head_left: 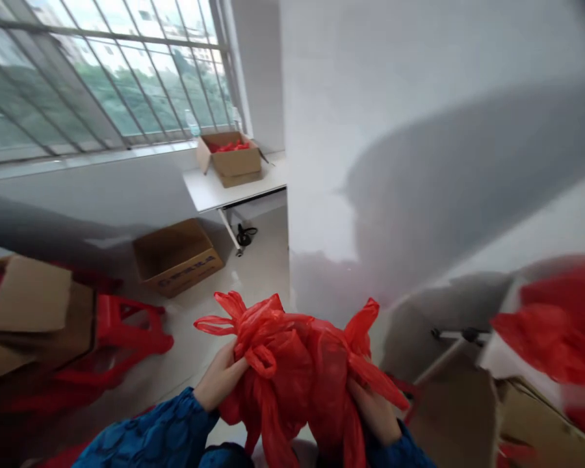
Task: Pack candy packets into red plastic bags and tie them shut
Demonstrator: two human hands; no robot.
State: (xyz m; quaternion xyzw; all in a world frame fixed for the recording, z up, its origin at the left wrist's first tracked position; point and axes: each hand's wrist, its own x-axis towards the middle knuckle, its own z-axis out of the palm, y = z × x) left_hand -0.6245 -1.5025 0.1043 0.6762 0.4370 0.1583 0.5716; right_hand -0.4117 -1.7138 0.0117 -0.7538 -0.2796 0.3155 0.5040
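Observation:
Red plastic bags (292, 364), full and knotted at the top, hang in front of my body at the lower middle. My left hand (223, 375) grips their left side, the thumb lying over the red plastic below a knot. On the right side, my right hand (374, 406) is closed on the bags, its fingers partly hidden by a hanging red flap. What the bags contain cannot be made out.
An open carton (178, 260) stands on the floor beside a white table (202, 190), which bears a box (236, 166) of red bags. Left are a red stool (131, 325) and cartons (34, 296); right, a heap of red plastic (560, 338) and a carton (541, 422). A wall rises ahead.

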